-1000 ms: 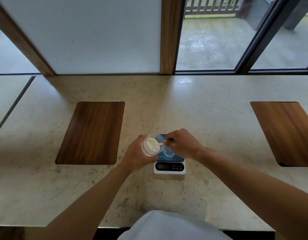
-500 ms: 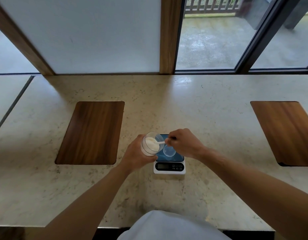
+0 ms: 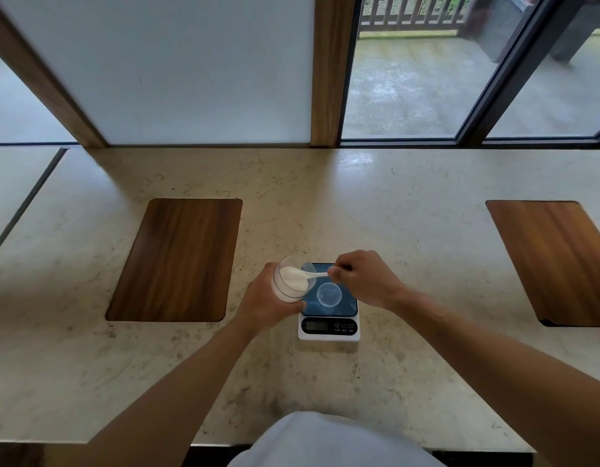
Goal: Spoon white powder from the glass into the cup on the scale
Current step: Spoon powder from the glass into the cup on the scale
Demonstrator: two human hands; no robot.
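My left hand (image 3: 263, 303) grips a clear glass (image 3: 291, 283) tilted to the right, with white powder (image 3: 293, 278) inside. My right hand (image 3: 366, 279) pinches the handle of a small white spoon (image 3: 313, 274) whose bowl reaches into the glass mouth. A small clear cup (image 3: 329, 294) stands on the blue platform of a white digital scale (image 3: 328, 326), just right of the glass and below the spoon handle.
The scale sits on a pale stone counter (image 3: 409, 237). A dark wooden inlay (image 3: 177, 259) lies to the left and another wooden inlay (image 3: 557, 261) at the far right. Windows and a wooden post (image 3: 327, 69) back the counter. My light shirt (image 3: 325, 443) shows at the bottom edge.
My right hand has shifted slightly right and up, uncovering the cup on the scale. The spoon stays in the glass mouth. The glass has hardly moved.
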